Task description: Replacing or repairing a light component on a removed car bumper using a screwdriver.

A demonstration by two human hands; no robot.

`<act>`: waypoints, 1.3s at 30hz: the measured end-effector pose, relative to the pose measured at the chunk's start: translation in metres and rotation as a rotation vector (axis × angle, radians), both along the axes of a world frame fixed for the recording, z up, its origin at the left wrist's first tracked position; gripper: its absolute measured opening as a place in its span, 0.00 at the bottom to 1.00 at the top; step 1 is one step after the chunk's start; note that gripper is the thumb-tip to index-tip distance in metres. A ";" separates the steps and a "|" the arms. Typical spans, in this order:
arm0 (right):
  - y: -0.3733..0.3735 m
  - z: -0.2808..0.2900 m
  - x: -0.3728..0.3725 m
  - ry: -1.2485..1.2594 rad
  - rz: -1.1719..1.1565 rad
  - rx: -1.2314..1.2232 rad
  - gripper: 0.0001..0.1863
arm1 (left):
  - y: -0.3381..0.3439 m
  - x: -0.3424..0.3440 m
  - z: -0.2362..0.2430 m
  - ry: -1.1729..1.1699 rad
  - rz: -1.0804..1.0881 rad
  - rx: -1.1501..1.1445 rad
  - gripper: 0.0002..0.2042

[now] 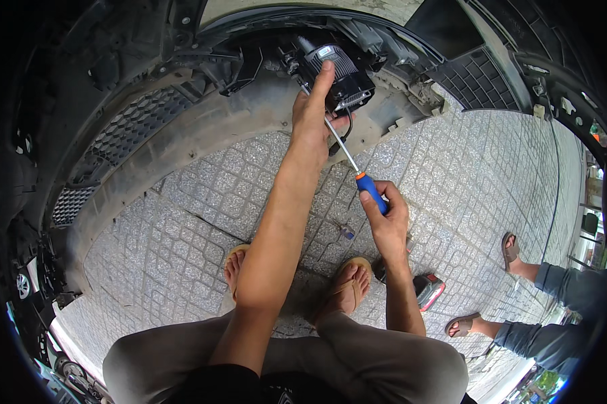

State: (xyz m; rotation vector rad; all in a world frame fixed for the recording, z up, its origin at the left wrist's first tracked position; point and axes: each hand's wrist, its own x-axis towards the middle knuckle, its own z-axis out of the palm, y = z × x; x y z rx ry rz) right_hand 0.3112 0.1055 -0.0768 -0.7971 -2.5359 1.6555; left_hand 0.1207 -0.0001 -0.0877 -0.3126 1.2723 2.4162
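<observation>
My left hand point(312, 104) grips a black finned housing point(344, 75) under the bumper point(236, 34), thumb on its face and part of the fingers hidden behind it. A black cable point(344, 138) hangs below the housing. My right hand point(387, 222) is closed on the blue-and-orange handle of a screwdriver point(371, 190). Its metal shaft slants up past my left hand to the housing; where the tip rests is hidden or too small to tell.
Below lie grey textured pavers point(202, 188), a small blue object point(347, 231) and a red-and-black tool point(428, 291) beside my sandalled feet. Another person's legs in sandals point(519, 262) are at the right. A honeycomb grille point(130, 121) is at the left.
</observation>
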 end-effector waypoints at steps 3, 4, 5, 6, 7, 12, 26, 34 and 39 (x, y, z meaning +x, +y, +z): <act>-0.002 0.001 -0.001 0.201 0.047 0.331 0.13 | 0.001 -0.001 0.003 -0.031 -0.005 -0.003 0.30; -0.002 0.002 -0.003 0.206 0.048 0.331 0.13 | 0.000 -0.002 0.002 -0.027 -0.003 -0.003 0.30; -0.003 0.004 -0.005 0.276 0.068 0.427 0.14 | -0.001 -0.002 0.001 -0.021 0.001 0.005 0.30; -0.003 0.005 -0.006 0.346 0.088 0.522 0.15 | -0.002 -0.003 0.000 -0.015 0.005 0.012 0.30; -0.004 0.005 -0.007 0.350 0.090 0.521 0.15 | -0.004 -0.005 -0.001 -0.011 0.008 0.012 0.30; 0.002 -0.003 -0.004 0.397 0.118 0.627 0.18 | 0.001 -0.003 0.001 -0.040 -0.004 -0.050 0.30; 0.005 0.005 -0.004 0.165 0.021 -0.047 0.12 | -0.006 -0.005 -0.003 -0.016 -0.070 -0.104 0.38; 0.005 0.011 -0.003 -0.024 -0.027 -0.531 0.20 | -0.033 -0.011 -0.025 -0.034 0.220 -0.034 0.15; 0.004 0.006 -0.004 -0.030 -0.013 -0.528 0.21 | -0.037 -0.014 -0.031 0.009 0.189 -0.066 0.12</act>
